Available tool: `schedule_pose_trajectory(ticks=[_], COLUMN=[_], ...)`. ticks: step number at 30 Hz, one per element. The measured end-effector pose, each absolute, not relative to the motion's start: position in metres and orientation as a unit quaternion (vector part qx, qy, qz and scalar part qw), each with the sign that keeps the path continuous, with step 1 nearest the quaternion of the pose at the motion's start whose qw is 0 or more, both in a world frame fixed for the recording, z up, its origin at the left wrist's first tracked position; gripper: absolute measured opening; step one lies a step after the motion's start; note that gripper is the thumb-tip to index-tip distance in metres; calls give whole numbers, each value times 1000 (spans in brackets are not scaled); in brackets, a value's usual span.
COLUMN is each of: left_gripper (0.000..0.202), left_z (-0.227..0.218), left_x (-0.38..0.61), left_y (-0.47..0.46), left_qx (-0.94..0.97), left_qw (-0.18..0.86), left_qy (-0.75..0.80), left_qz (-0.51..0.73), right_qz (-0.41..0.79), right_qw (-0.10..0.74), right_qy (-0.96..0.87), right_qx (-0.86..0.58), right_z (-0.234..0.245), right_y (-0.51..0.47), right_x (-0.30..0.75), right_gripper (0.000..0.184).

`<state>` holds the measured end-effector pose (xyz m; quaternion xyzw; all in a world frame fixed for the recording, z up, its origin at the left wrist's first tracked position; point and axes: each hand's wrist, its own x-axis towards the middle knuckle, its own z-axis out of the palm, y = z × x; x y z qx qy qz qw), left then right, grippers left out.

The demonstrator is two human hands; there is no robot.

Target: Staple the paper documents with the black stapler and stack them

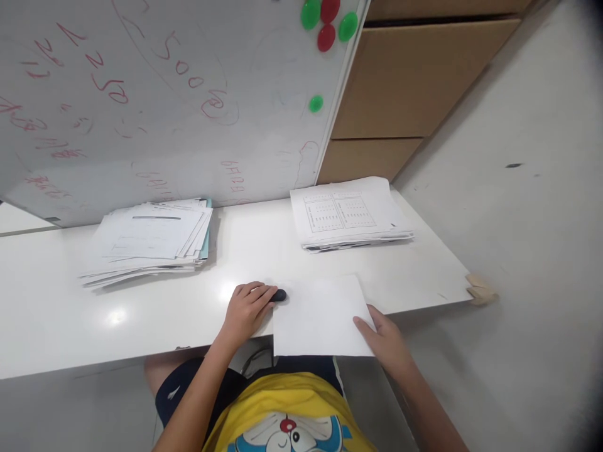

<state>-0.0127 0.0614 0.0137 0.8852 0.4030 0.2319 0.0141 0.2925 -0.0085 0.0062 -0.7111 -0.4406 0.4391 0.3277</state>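
My left hand [249, 307] rests on the white table just left of a sheet of paper, its fingers closed over a black object [279, 295]. Only a rounded end of that object sticks out beside the paper's left edge, so its kind is hidden. The blank white sheet of paper [320, 317] lies partly on the table and overhangs the front edge. At its lower right side my right hand [384, 336] grips it, thumb on top and fingers underneath.
A stack of papers [146, 235] lies at the left and another stack with a printed table [348, 213] at the back right. Behind stands a whiteboard [188, 125] with red writing and round magnets. Cardboard boxes [414, 75] and a wall [532, 207] bound the right side.
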Motion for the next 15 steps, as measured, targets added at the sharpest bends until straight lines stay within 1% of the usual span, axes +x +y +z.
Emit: schedule_pose_trajectory(ticks=[2,5,9,12,15], left_gripper=[35,37,35,35,38], left_z=[13,12,10,10,14], left_x=[-8,-3,-4,-3,-2], left_y=[59,55,51,49,44], left_qx=[883,878,863,854,852], left_qw=[12,-18,-41,-63,-62], left_qy=[406,417,432,433,443], left_qz=[235,235,260,280,274], right_qz=[441,452,466,445,401], right_qw=[331,338,332,329,328], right_qy=[-442,-469,-540,-580,-588], right_qx=[-708,-679,-618,-598,-621], right_z=[5,10,32,54,68], right_y=[-5,9,41,62,78], right_x=[295,295,289,294,320], right_gripper=[42,42,40,39,37])
